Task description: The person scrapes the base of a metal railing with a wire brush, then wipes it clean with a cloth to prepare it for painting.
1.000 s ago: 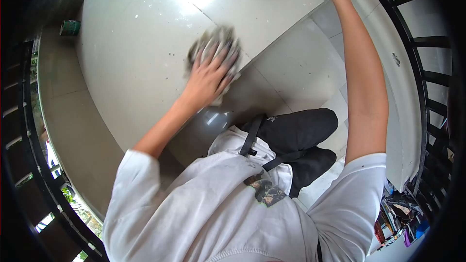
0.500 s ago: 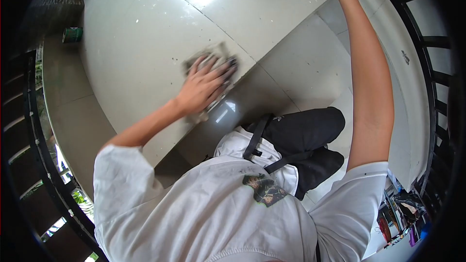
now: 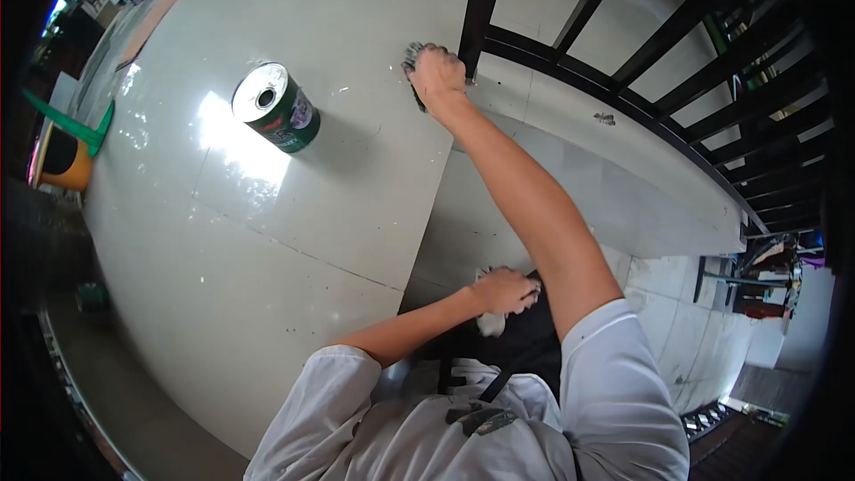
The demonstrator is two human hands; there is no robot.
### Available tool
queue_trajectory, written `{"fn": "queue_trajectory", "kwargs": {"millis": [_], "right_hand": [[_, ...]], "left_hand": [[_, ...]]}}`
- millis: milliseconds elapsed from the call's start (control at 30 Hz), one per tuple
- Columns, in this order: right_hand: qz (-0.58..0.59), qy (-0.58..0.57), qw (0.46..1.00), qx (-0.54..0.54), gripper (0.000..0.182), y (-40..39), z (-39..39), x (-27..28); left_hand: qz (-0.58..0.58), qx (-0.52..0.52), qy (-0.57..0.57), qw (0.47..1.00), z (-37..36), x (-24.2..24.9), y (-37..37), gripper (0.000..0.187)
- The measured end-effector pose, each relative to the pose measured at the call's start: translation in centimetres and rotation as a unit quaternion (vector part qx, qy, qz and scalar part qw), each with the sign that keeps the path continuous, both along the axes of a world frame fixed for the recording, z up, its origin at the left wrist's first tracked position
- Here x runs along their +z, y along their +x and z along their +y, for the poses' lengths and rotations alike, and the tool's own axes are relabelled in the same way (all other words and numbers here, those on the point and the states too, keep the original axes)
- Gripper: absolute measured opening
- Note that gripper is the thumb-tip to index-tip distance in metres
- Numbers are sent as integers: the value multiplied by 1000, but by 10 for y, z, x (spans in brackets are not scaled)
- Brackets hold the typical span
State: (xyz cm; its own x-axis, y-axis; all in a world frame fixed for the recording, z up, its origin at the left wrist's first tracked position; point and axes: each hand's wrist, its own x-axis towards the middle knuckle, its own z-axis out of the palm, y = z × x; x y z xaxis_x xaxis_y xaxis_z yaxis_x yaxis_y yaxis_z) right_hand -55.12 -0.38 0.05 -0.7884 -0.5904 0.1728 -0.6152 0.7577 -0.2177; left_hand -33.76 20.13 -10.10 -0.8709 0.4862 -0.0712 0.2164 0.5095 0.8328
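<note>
The rag (image 3: 490,325) (pale, crumpled) sticks out of the left grip (image 3: 507,292).

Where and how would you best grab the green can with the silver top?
Probably around the curved wall of the can, below its rim, from the near side: it stands upright, that side is unobstructed, and its top has a dark opening to avoid.

The can (image 3: 287,129) is showing dark green and purple, the cloth (image 3: 490,323) off-white, the brush (image 3: 413,61) dark grey, the railing (image 3: 484,0) black.
</note>
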Motion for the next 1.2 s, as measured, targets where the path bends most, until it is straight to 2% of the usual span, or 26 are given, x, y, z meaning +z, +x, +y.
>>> {"fn": "queue_trajectory", "kwargs": {"millis": [33, 100, 133, 200, 233, 300, 333, 367, 400, 433, 533, 567, 633, 767, 833, 867, 1000, 1067, 1100, 1167, 1200], "right_hand": [[34, 3, 999, 27, 54, 0, -2, -4], [58, 30, 997, 38, 51, 4, 1, -4], [62, 8, 996, 69, 47, 7, 4, 2], [60, 1, 993, 102, 43, 12, 2, -6], [103, -27, 986, 131, 37, 11, -4, -11], [143, -51, 975, 160, 31, 11, -15, -15], [106, -16, 975, 192, 34, 8, -21, -10], [68, 17, 972, 222, 37, 4, -28, -4], [68, 25, 974, 213, 33, -4, -33, -1], [96, 84, 977, 171, 33, -17, -41, 1], [225, 224, 947, 47, 30, -52, -52, -7], [224, 228, 946, 51, 30, -55, -51, -11], [193, 340, 919, 51, 28, -45, -46, -2], [185, 326, 925, 59, 29, -46, -42, -5], [246, 372, 895, 30, 31, -74, -55, -6], [244, 368, 897, 1, 31, -82, -63, -7], [247, 429, 868, 41, 33, -48, -49, -2], [168, 376, 910, 37, 38, -22, -38, 2], [170, 382, 908, 38, 38, -30, -37, 4], [254, 427, 864, 80, 55, -59, -42, 4], [158, 436, 886, -33, 54, -62, -72, 12]], "left_hand": [[39, 37, -36, 998, -7, -3, -2, 28], [-2, 29, -40, 999, -15, 7, -6, 29], [1, 29, -28, 999, -17, 7, -8, 29], [49, 94, 18, 994, -15, 6, -2, 28], [51, 96, 28, 994, -16, 6, -4, 28], [-55, 20, -26, 998, -16, 5, -5, 29], [-105, 3, 16, 994, -19, 13, -7, 29], [-107, -1, 18, 994, -18, 9, -7, 29], [-66, 22, 17, 997, -13, 2, -5, 29], [-26, 46, 19, 998, -8, -2, -2, 30], [-61, 27, 13, 998, -10, 5, -2, 30], [-68, 28, 10, 997, -12, 4, -2, 30], [-68, 32, 16, 997, -14, 6, 1, 30], [-68, 34, 36, 996, -8, 8, 5, 29], [-72, 25, 43, 996, -5, 9, 6, 29], [-88, 11, 40, 995, -5, 10, 7, 29], [-100, 4, 34, 994, -7, 9, 8, 30], [-99, -3, 40, 994, -5, 12, 8, 30], [-113, -9, 53, 992, -4, 12, 7, 30], [-131, -17, 64, 989, 0, 13, 9, 30], [-124, -10, 61, 990, 1, 14, 12, 30]]}}
